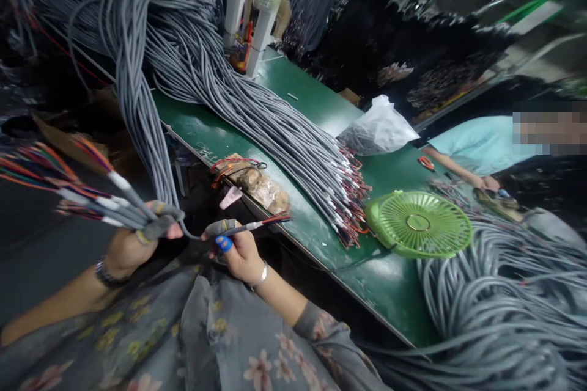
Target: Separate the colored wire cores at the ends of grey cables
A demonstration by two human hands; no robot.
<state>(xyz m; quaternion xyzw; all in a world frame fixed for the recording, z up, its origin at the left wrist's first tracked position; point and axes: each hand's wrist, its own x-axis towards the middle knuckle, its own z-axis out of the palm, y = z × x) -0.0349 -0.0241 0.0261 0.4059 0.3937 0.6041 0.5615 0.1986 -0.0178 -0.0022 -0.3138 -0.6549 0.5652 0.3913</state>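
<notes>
My left hand is closed round a bunch of grey cables whose stripped ends fan out to the left in coloured wires. My right hand, with taped fingertips, pinches a single grey cable near its stripped end, which points right toward the green table. That cable loops back to my left hand. A thick hank of grey cables hangs down from above to my left hand.
A large bundle of grey cables lies across the table, its wire ends by a green fan. More coiled cable lies at right. A white plastic bag, a wrapped packet and another person's arm are nearby.
</notes>
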